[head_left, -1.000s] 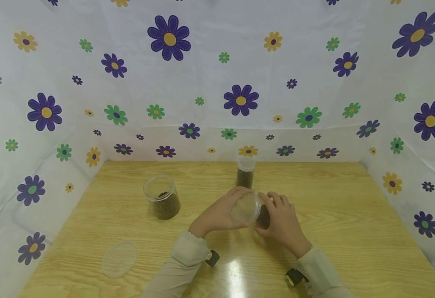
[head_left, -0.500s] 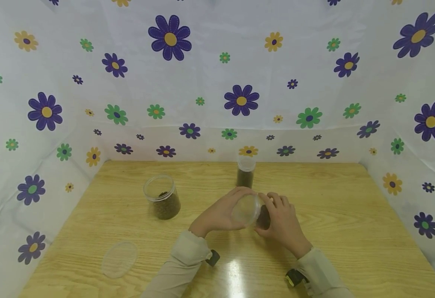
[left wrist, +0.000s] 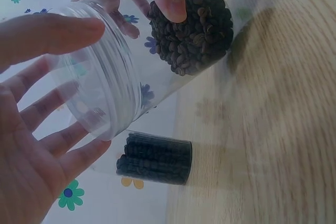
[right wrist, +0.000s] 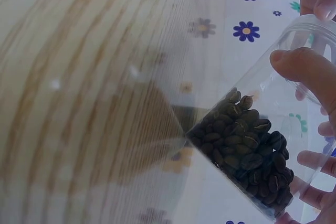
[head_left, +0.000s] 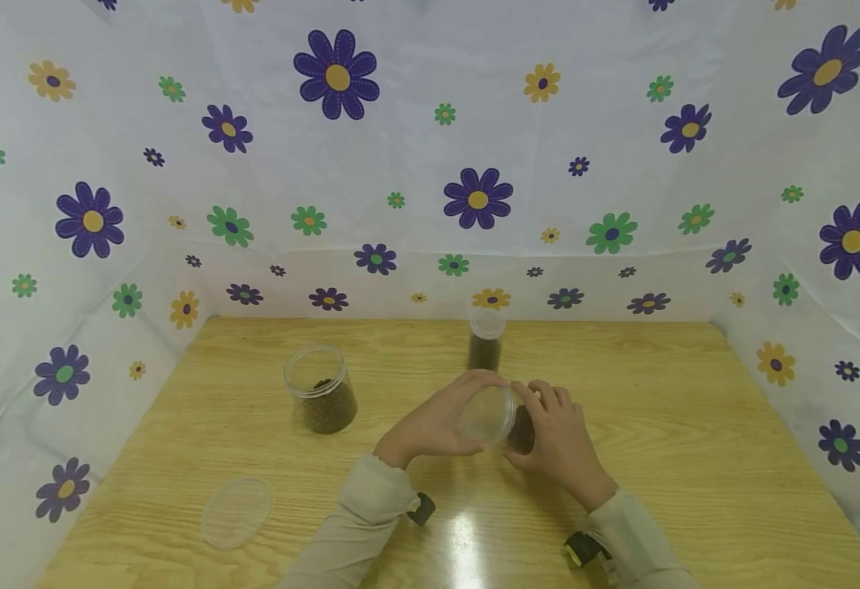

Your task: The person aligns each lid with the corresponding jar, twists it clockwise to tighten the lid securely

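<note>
A clear jar of coffee beans (left wrist: 197, 35) is tilted on its side between both hands, its clear screw lid (left wrist: 118, 72) facing left. My left hand (head_left: 437, 421) holds the lid, the thumb on one side and the fingers spread round the other. My right hand (head_left: 558, 438) grips the jar's body, thumb and fingers on opposite sides. In the right wrist view the coffee beans (right wrist: 241, 148) lie heaped at the jar's bottom end. The lid appears to be on the jar's mouth. The jar's lower edge seems to touch or nearly touch the wooden table (right wrist: 79, 129).
A wide jar (head_left: 326, 401) without a lid, partly full of dark beans, stands at the left. Behind the hands is a tall narrow jar (head_left: 484, 348) of dark contents. A clear round disc (head_left: 236, 514) lies at the front left. Flowered cloth (head_left: 400, 164) encloses the table's back and sides.
</note>
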A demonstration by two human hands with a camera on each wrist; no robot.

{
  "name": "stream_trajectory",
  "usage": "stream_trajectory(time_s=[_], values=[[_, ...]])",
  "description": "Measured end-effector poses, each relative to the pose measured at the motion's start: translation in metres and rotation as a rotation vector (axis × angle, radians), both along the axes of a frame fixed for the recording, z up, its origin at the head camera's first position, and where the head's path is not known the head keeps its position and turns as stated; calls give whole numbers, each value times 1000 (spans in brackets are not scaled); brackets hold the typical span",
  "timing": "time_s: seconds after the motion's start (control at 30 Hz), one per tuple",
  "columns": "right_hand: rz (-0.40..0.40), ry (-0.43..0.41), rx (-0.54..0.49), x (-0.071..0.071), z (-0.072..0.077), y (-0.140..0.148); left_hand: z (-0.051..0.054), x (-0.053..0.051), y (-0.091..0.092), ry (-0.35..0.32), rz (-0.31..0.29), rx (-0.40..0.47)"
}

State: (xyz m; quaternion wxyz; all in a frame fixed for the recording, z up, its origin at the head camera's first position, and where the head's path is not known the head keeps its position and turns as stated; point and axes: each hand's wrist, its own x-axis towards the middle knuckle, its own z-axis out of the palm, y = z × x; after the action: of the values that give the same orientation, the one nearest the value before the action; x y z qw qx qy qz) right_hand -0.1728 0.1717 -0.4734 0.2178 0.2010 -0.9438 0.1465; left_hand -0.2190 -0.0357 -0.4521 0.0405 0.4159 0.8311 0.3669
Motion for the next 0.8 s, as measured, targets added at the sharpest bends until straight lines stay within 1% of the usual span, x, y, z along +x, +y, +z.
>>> stream_trajectory(time_s=[0.1,0.2,0.3,0.43,0.57,0.67,0.8], values=[[0,6,-1,0,0,1,0,1,1,-8,8,-10],[1,19,2,0,-1,1,-2,3,4,-27,42,-29],[1,20,0,-1,-1,1,-2,6,7,-53,119,-55],[-2,8,-6,-1,-1,1,1,11,10,-72,226,-75],[-5,7,2,-2,-1,1,5,14,12,-70,294,-98],[-3,12,9,-1,-1,1,5,16,12,-77,318,-109],[1,17,7,-1,-1,1,6,16,12,-84,320,-101]])
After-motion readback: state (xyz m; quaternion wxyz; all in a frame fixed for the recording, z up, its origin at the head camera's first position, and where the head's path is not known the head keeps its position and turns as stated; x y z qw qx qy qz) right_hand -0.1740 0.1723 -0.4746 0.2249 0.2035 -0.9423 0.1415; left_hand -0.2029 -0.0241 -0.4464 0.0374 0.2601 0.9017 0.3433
